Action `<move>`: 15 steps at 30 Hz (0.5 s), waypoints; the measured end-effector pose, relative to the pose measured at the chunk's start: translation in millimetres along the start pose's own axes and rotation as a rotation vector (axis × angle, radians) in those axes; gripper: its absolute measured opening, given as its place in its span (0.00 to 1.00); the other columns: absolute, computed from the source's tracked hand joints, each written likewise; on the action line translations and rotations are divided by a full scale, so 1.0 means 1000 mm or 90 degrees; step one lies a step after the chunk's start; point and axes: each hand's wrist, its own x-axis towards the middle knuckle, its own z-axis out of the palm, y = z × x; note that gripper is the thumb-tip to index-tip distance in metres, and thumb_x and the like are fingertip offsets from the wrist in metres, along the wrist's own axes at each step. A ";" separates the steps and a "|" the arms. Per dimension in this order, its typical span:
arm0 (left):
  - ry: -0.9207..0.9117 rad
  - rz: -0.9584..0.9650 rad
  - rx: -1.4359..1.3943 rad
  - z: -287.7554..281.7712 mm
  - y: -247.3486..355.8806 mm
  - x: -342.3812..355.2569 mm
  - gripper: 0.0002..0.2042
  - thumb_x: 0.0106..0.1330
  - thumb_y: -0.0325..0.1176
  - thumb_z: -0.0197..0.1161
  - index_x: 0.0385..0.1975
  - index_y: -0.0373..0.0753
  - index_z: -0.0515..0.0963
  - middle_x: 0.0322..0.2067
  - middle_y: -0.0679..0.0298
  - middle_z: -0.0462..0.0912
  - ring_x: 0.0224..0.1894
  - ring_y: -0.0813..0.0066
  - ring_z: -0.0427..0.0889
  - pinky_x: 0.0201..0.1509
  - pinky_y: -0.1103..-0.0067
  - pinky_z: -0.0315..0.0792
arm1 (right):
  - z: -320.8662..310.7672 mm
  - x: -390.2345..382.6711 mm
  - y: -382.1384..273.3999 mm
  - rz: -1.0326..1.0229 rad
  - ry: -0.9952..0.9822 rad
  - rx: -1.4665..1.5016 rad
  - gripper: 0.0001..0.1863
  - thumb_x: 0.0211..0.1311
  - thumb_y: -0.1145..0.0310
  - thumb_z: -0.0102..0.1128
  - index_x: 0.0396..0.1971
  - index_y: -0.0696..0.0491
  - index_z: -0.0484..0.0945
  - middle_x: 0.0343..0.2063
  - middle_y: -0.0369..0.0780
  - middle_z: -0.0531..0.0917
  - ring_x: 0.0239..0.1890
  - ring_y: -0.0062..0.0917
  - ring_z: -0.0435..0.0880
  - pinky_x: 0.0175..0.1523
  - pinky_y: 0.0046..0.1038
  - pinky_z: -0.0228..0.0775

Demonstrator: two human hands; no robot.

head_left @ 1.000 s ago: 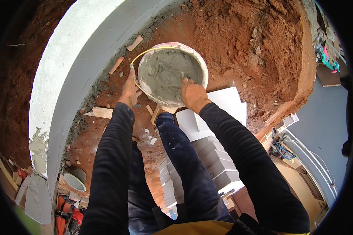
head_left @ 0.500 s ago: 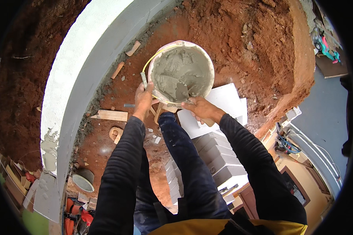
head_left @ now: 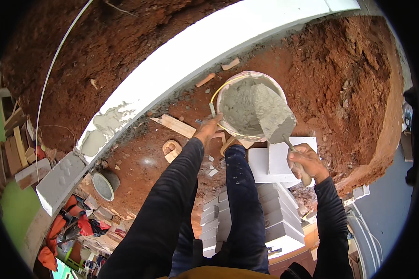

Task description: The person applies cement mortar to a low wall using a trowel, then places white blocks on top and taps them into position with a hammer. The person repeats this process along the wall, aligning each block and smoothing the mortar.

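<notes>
My left hand point(head_left: 207, 129) is closed on the near-left rim of a round bucket point(head_left: 253, 73), beside its yellow handle point(head_left: 222, 88). Wet grey mortar point(head_left: 237, 104) lies inside the bucket. In my right hand point(head_left: 307, 162) is the wooden grip of a trowel point(head_left: 286, 132), its fingers wrapped round it. A thick heap of mortar point(head_left: 270, 109) covers most of the trowel's blade, which is over the right part of the bucket. The bucket stands just beyond my foot, partly hidden by the loaded blade.
A curved low white block wall point(head_left: 186, 51) runs across the far left, with mortar point(head_left: 100, 132) spread near its lower end. White blocks point(head_left: 284, 160) and a block stack point(head_left: 284, 214) stand right of my legs. A wood piece point(head_left: 174, 124) and a small pail point(head_left: 103, 186) lie on red soil.
My right hand has lifted the trowel up out of the bucket with a load of mortar on it, moving right. The left hand stays on the bucket. The view has turned toward the wall's mortared end.
</notes>
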 end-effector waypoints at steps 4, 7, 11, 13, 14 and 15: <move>0.047 0.044 0.242 -0.019 -0.005 -0.029 0.38 0.75 0.57 0.64 0.76 0.38 0.65 0.70 0.50 0.75 0.73 0.48 0.73 0.75 0.58 0.70 | 0.060 -0.003 -0.086 -0.274 0.109 -0.361 0.22 0.72 0.52 0.71 0.25 0.55 0.81 0.14 0.38 0.77 0.16 0.24 0.78 0.24 0.31 0.72; 0.078 0.139 0.383 -0.066 -0.036 -0.093 0.36 0.76 0.56 0.62 0.74 0.36 0.69 0.70 0.46 0.77 0.74 0.51 0.73 0.78 0.66 0.65 | 0.104 0.025 -0.135 -0.472 0.246 -0.723 0.21 0.70 0.52 0.72 0.28 0.55 0.81 0.18 0.42 0.79 0.21 0.31 0.82 0.30 0.34 0.76; 0.076 0.130 0.428 -0.150 -0.103 -0.195 0.32 0.76 0.52 0.63 0.70 0.33 0.74 0.60 0.46 0.86 0.65 0.50 0.83 0.71 0.66 0.73 | 0.141 0.068 -0.161 -0.695 0.367 -0.945 0.18 0.67 0.51 0.73 0.33 0.52 0.83 0.26 0.42 0.84 0.27 0.37 0.85 0.33 0.36 0.78; 0.110 0.103 0.433 -0.186 -0.135 -0.245 0.33 0.74 0.52 0.63 0.70 0.33 0.73 0.57 0.46 0.87 0.64 0.50 0.84 0.69 0.65 0.74 | 0.149 0.076 -0.158 -0.686 0.351 -1.004 0.18 0.67 0.50 0.73 0.35 0.51 0.82 0.28 0.41 0.83 0.28 0.36 0.86 0.34 0.37 0.79; 0.113 0.079 0.427 -0.201 -0.147 -0.265 0.33 0.74 0.52 0.63 0.70 0.32 0.73 0.58 0.45 0.86 0.65 0.49 0.83 0.70 0.64 0.73 | 0.151 0.076 -0.155 -0.671 0.338 -1.034 0.18 0.66 0.50 0.73 0.36 0.51 0.82 0.29 0.40 0.83 0.29 0.35 0.87 0.34 0.38 0.80; 0.143 0.094 0.449 -0.211 -0.160 -0.285 0.34 0.74 0.52 0.63 0.71 0.32 0.72 0.59 0.44 0.86 0.65 0.49 0.83 0.70 0.64 0.73 | 0.151 0.073 -0.151 -0.666 0.337 -1.052 0.18 0.66 0.51 0.73 0.36 0.51 0.82 0.29 0.40 0.83 0.29 0.35 0.87 0.34 0.37 0.80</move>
